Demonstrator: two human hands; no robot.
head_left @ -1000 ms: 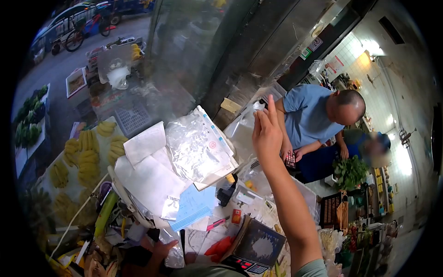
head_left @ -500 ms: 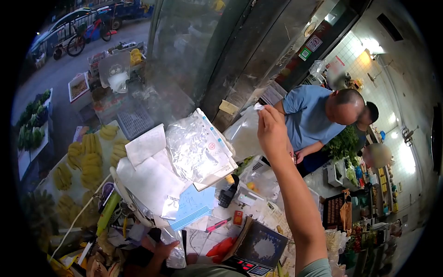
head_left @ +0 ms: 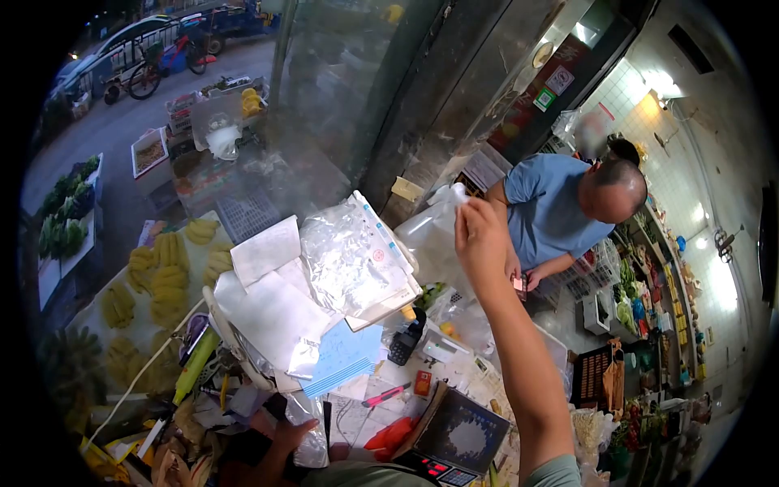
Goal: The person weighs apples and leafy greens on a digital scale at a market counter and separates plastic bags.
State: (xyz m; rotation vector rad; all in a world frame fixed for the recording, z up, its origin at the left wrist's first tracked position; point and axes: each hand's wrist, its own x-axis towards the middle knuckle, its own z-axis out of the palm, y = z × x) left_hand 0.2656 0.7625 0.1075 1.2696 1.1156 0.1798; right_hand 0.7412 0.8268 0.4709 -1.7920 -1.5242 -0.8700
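Head view: we took the scale [head_left: 464, 432] as landmark.
Right hand [head_left: 483, 239]: fingertips pinched white plastic [head_left: 459, 193], well beyond the scale.
Left hand [head_left: 286, 438]: thumb lay over clear plastic [head_left: 313, 445], left of the scale; we couldn't tell its grip.
Done: white plastic caught.
Left: unclear; we couldn't tell whether it hung free.

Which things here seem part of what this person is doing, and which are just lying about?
Probably part of the job:
translucent plastic bag, apparently pinched by the right hand
clear plastic packet, touching the left hand

Apparently just lying about, untouched:
pink tool
small red packet
blue sheets
bananas
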